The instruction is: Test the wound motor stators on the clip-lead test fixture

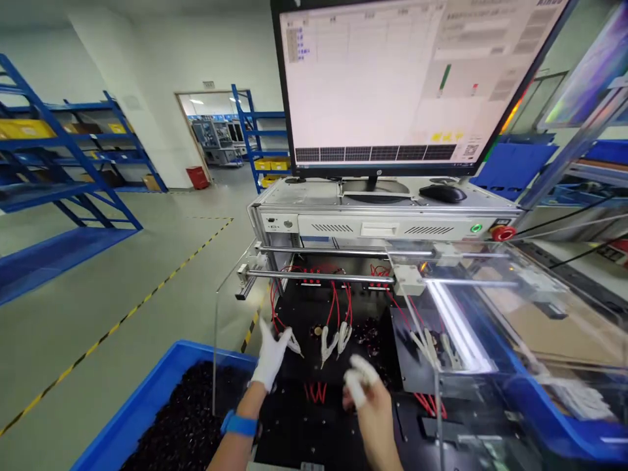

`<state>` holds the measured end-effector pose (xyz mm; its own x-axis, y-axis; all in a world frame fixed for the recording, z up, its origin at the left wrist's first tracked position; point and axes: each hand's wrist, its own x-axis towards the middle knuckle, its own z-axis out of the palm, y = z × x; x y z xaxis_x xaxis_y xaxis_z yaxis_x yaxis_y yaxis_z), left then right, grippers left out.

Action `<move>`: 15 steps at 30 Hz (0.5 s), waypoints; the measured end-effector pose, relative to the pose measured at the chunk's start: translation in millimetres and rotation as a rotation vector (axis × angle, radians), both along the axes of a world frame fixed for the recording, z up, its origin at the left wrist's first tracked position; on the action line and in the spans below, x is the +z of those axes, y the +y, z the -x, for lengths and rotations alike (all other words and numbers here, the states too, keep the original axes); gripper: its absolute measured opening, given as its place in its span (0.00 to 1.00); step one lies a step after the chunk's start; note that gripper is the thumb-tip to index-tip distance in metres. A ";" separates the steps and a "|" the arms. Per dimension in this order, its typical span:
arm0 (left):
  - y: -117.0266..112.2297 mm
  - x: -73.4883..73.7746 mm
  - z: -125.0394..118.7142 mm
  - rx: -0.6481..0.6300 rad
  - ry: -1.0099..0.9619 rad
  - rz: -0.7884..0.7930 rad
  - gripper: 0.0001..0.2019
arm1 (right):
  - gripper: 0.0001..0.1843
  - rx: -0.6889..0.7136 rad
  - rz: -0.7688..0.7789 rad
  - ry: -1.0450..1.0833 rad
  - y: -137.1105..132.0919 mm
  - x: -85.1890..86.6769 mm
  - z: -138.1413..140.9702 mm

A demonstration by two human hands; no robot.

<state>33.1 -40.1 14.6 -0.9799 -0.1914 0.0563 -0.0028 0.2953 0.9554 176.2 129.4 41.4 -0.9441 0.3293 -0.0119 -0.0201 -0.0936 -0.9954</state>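
My left hand, in a white glove, is over the left side of the black work surface. Its thumb and forefinger are spread, with the thumb against or just beside a white tweezer-like clip on red wires. Two more white clips with red wires lie between my hands. My right hand, with white finger covers, is low over the surface right of them. Its fingers are bent and blurred, and whether they hold anything is hidden. Small dark parts are heaped beyond it, near a small round gold-coloured piece.
A blue bin full of small dark pieces stands at the left. A clear cover with metal rails spans the station. Behind are a monitor, a mouse and a red emergency button.
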 end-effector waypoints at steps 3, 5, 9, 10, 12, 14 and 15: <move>7.7 -16.9 35.0 -0.154 0.134 0.023 0.35 | 0.47 -0.481 -0.185 -0.117 -9.8 -29.1 71.2; 12.6 -8.7 34.9 -0.164 0.182 0.130 0.32 | 0.53 -0.502 -0.370 -0.165 -11.0 -31.0 106.3; -21.1 10.7 -6.3 -0.210 0.174 0.568 0.33 | 0.55 -0.422 -0.716 -0.387 -15.3 -15.0 138.5; -37.1 8.4 -23.9 -0.256 0.192 0.691 0.33 | 0.54 -0.407 -0.759 -0.454 -16.6 -12.5 140.4; -71.3 -6.8 -63.2 -0.385 0.192 0.901 0.31 | 0.55 -0.386 -0.785 -0.560 -19.1 -11.9 140.2; -100.6 -30.2 -99.0 -0.487 0.102 1.080 0.29 | 0.54 -0.395 -0.800 -0.609 -22.5 -14.6 138.2; -111.6 -41.7 -112.5 -0.531 0.059 1.157 0.29 | 0.53 -0.410 -0.825 -0.609 -24.8 -15.9 137.4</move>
